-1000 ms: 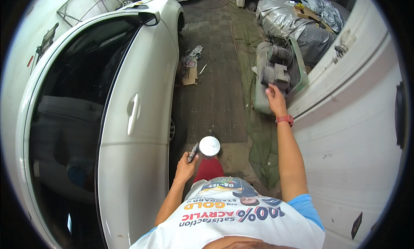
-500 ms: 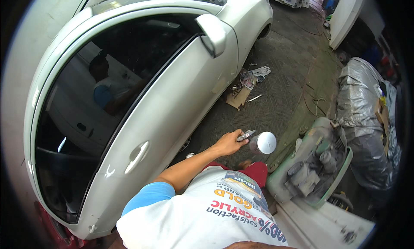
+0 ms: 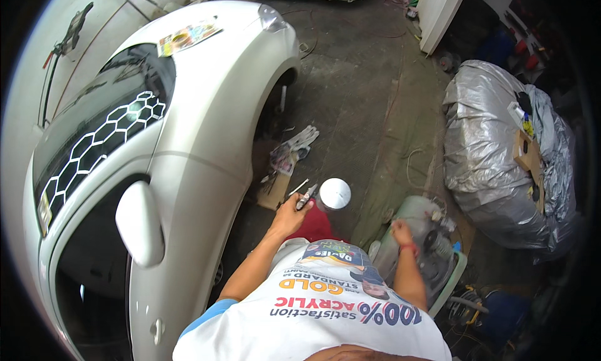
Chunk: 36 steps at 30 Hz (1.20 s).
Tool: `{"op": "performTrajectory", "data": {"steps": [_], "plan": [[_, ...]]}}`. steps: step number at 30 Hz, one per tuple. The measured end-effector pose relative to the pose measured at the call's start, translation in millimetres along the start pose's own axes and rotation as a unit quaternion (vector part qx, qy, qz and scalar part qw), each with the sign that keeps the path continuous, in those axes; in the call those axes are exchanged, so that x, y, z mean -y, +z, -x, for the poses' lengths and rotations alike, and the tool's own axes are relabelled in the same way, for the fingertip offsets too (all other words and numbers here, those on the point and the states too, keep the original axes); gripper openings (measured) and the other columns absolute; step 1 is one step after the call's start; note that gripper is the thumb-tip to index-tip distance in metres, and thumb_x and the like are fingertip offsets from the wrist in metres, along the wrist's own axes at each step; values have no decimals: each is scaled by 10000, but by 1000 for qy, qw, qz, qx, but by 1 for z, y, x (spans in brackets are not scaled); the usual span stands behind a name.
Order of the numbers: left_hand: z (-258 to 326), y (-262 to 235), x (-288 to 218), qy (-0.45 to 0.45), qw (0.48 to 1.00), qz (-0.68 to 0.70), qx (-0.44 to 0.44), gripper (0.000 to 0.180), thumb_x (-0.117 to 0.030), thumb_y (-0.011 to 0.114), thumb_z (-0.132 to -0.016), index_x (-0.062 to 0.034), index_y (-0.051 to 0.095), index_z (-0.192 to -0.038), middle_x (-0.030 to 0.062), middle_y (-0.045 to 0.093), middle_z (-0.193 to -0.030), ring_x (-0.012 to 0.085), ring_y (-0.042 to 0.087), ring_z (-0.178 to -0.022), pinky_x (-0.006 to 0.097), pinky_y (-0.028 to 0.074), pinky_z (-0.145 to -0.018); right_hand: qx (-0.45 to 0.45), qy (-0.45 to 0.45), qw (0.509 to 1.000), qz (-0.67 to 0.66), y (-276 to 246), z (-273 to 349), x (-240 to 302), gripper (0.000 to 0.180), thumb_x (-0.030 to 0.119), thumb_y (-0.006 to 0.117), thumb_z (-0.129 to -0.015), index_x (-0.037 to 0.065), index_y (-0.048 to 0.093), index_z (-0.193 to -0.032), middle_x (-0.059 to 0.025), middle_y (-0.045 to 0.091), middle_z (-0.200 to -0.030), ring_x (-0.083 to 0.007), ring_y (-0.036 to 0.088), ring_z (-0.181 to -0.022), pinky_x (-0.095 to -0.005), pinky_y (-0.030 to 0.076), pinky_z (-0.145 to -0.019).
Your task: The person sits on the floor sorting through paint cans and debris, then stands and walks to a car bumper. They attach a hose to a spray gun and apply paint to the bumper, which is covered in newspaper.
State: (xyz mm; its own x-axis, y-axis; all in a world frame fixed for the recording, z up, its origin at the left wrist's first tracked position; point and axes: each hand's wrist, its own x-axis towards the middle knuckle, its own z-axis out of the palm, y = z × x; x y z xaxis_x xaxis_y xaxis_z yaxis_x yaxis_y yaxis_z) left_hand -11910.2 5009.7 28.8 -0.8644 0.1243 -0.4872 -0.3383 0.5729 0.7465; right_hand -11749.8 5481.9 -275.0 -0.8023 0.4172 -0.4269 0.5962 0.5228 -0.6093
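In my left hand, fingers wrapped round its grey metal body, is a spray gun. Its round cup, pale on top, sits just right of the hand, above the floor. My right hand, a red band at its wrist, hangs with fingers curled over a dusty green machine; I see nothing in it. To my left stands a white car, its side mirror and front wheel arch close to my left arm.
Gloves and a piece of cardboard with tools lie on the floor beside the car. A large bundle under a silver cover stands at the right. Printed paper lies on the bonnet. A hose crosses the floor.
The view has moved forward along the car, showing its bonnet and windscreen. My left hand still holds the spray gun. My right hand has come into view.
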Motion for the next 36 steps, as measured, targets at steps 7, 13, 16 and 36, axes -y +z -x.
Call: {"op": "performTrajectory", "data": {"steps": [7,13,16,36], "plan": [[-211,-31,-103,22,996,25,-79,381,-374,691,-1007,-14,629,-1115,181,724,-919,312,697,-866,429,513,-797,-127,-105,984,-62,-145,-287,305,374,271,672,-1013,1,662,-1272,-193,743,-1170,-292,718,-1100,-396,543,-970],[-415,-67,-208,5,999,-6,-32,409,-362,697,-1000,5,613,-1160,266,732,-1036,440,713,-1022,476,525,-869,-7,28,997,-69,-80,-369,206,400,313,710,-999,19,671,-1268,-109,751,-1103,-225,697,-973,-381,544,-890],[-481,-105,-256,10,998,4,-63,379,-357,694,-1005,-9,615,-1136,231,716,-916,398,707,-878,454,517,-785,205,155,966,18,-63,-343,229,583,474,590,-1013,17,639,-1371,-247,677,-1334,-373,655,-1242,-445,491,-1060],[-992,-158,-483,-94,975,70,-188,336,-345,690,-1016,-21,609,-1061,133,627,-771,238,568,-707,396,479,-715,14,-36,999,22,-270,-1193,637,541,397,705,-990,-36,666,-1310,-240,725,-1251,-325,703,-1160,-404,526,-994]]}}
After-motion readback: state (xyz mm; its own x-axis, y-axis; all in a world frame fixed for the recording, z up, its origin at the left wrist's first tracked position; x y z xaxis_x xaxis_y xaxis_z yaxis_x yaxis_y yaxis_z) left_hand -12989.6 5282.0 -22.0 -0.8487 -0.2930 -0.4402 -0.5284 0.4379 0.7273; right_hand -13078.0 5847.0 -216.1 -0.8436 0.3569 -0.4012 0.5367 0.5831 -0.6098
